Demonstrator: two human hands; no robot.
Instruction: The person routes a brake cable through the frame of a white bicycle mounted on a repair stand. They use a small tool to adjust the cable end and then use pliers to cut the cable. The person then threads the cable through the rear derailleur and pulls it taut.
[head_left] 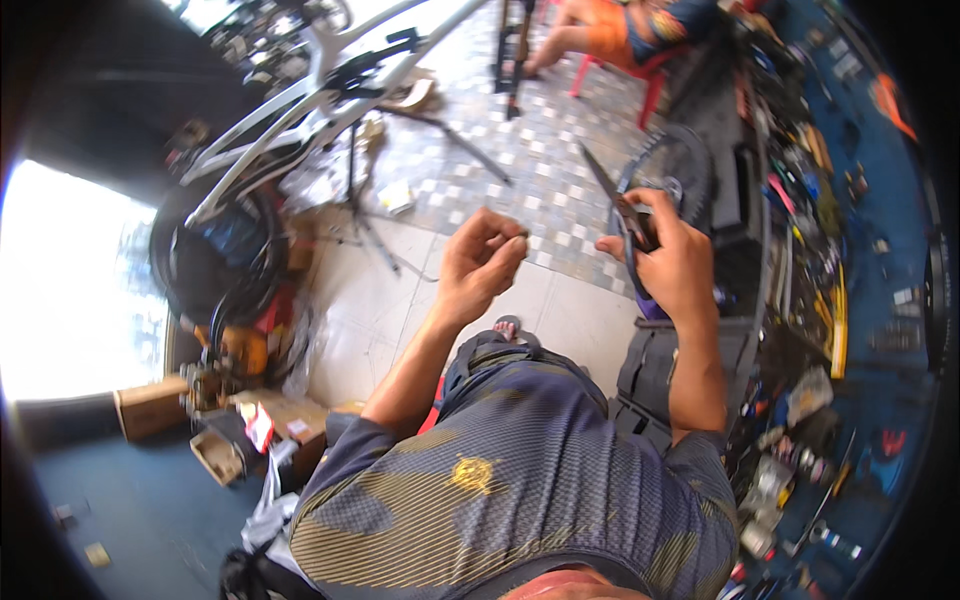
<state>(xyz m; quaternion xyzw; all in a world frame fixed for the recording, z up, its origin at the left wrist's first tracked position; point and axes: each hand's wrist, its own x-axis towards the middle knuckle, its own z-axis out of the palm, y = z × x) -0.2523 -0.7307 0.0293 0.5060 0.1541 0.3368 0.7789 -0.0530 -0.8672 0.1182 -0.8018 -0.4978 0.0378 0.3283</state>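
Note:
My right hand [672, 255] is wrapped round a pair of dark scissors [604, 178], whose long pointed blades slant up and to the left. Its thumb sticks out toward the left, and the scissors' handles are partly covered by the fingers. Level with it, a short way to the left, my left hand [482, 262] is closed in a pinch. A tiny dark spot shows at those fingertips, too small to name. The two hands are apart, both raised in front of my body above the tiled floor [540, 290].
A white bicycle frame [300, 110] hangs on a black repair stand [365, 225] at the far left. Wheels and boxes [150, 405] lie at left. A tool-covered blue bench [880, 290] runs along the right. Someone in orange shorts [598, 35] sits on a red stool [650, 95].

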